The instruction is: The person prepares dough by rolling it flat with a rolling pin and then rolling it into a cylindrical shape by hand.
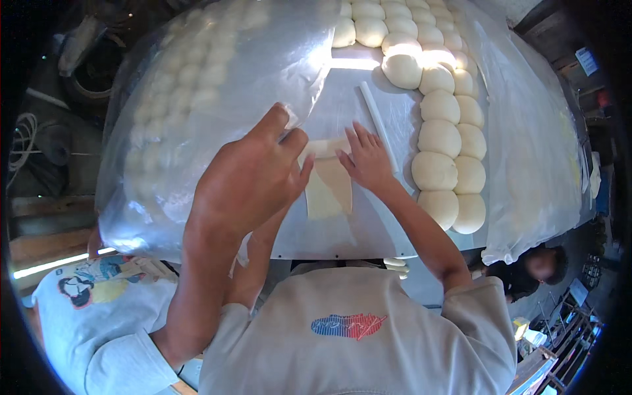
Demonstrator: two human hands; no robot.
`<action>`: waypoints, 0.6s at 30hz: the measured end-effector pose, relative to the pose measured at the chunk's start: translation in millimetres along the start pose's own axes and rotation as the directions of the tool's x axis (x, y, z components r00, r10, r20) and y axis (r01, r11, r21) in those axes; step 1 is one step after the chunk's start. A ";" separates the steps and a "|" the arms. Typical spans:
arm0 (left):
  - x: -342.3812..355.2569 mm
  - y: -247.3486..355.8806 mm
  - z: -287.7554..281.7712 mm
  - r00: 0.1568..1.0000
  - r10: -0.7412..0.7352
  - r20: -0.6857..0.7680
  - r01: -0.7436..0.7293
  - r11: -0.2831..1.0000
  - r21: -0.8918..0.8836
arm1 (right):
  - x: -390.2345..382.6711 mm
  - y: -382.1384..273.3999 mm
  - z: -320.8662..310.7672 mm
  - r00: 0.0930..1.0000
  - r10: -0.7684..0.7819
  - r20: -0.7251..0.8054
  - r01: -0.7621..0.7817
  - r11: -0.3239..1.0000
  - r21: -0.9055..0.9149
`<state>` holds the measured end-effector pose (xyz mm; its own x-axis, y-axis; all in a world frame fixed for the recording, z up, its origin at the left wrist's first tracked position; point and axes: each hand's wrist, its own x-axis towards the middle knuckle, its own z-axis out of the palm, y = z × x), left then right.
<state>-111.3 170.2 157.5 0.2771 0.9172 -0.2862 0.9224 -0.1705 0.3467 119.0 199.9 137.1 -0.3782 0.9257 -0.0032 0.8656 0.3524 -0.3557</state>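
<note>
A flat strip of dough [329, 194] lies on the table in front of me, its far end folded or rolled into a thicker band [327, 148]. My right hand [370, 158] rests at the right end of that band, fingers stretched and apart. My left forearm [260, 253] reaches toward the dough's left side. Its hand is mostly hidden behind another person's large hand [253, 168], which crosses in from the left with bent fingers by the plastic sheet's edge. Whether that hand grips the sheet is unclear. A white rod, like a rolling pin [376, 122], lies beyond my right hand.
Rows of round dough balls [440, 139] line the table's right and far sides. Clear plastic sheeting [164, 145] covers more balls at left; another sheet [526, 151] hangs at right. A person in a printed shirt [112, 322] stands close on my left. Another person [526, 270] is at lower right.
</note>
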 end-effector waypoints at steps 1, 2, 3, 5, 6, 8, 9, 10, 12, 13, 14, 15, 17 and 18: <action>0.3 -3.7 -9.8 0.996 -0.001 -0.091 -0.001 1.000 -0.031 | 2.2 -7.0 -0.6 0.970 -0.031 -0.241 0.045 0.998 0.054; -2.8 -4.6 -13.6 0.986 0.008 -0.165 -0.016 0.999 -0.049 | -6.3 -9.8 8.9 0.967 -0.036 -0.251 0.054 0.996 0.065; -4.9 -5.5 -11.3 0.978 0.023 -0.207 -0.038 0.997 -0.068 | -20.1 -9.4 29.0 0.963 -0.103 -0.250 0.102 0.995 -0.015; -28.9 -3.4 5.6 0.982 0.034 -0.185 -0.050 0.995 -0.082 | -64.0 -16.6 52.6 0.954 -0.173 -0.243 0.158 0.984 -0.082; -41.5 1.8 16.9 0.990 0.040 -0.132 -0.051 0.995 -0.081 | -102.7 -15.1 55.9 0.975 -0.133 -0.179 0.120 0.989 -0.081; -67.4 20.0 35.8 1.000 0.021 -0.006 -0.022 0.998 -0.067 | -125.5 -14.6 46.1 0.988 -0.093 -0.125 0.084 0.994 -0.075; -78.0 26.8 42.0 0.999 -0.003 0.053 0.006 0.998 -0.070 | -120.2 -13.4 33.9 0.992 -0.090 -0.085 0.090 0.996 -0.014; -84.1 31.1 54.6 0.993 -0.036 0.115 0.044 0.996 -0.074 | -115.6 -11.8 23.8 0.995 -0.089 -0.040 0.091 0.995 0.047; -88.9 40.5 63.7 0.995 -0.062 0.079 0.073 0.987 -0.141 | -110.4 -14.8 -7.8 0.994 -0.016 0.107 -0.006 0.980 0.200; -85.1 54.5 55.0 0.999 -0.036 -0.009 0.033 0.976 -0.213 | -108.4 -11.9 -17.5 0.965 0.046 0.257 -0.130 0.938 0.321; -82.8 68.7 46.7 0.995 -0.013 -0.097 -0.015 0.961 -0.278 | -103.7 -9.6 -15.4 0.964 0.051 0.262 -0.136 0.938 0.318; -76.2 85.2 32.0 0.960 0.008 -0.279 -0.120 0.915 -0.386 | -97.3 -8.6 -10.7 0.999 0.048 0.012 -0.049 0.948 0.316; -73.1 85.0 45.9 0.891 -0.008 -0.455 -0.233 0.851 -0.470 | -99.0 -7.5 10.5 0.972 0.029 -0.234 0.041 0.956 0.289; -71.5 69.3 82.8 0.891 0.060 -0.450 -0.189 0.951 -0.246 | -107.8 -5.8 34.1 0.969 -0.056 -0.242 0.096 0.983 0.157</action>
<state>-44.9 63.0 128.0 0.1815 0.9690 0.1674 0.7582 -0.2463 0.6037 143.6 93.4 107.7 -0.3355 0.9100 0.2435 0.7628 0.4141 -0.4966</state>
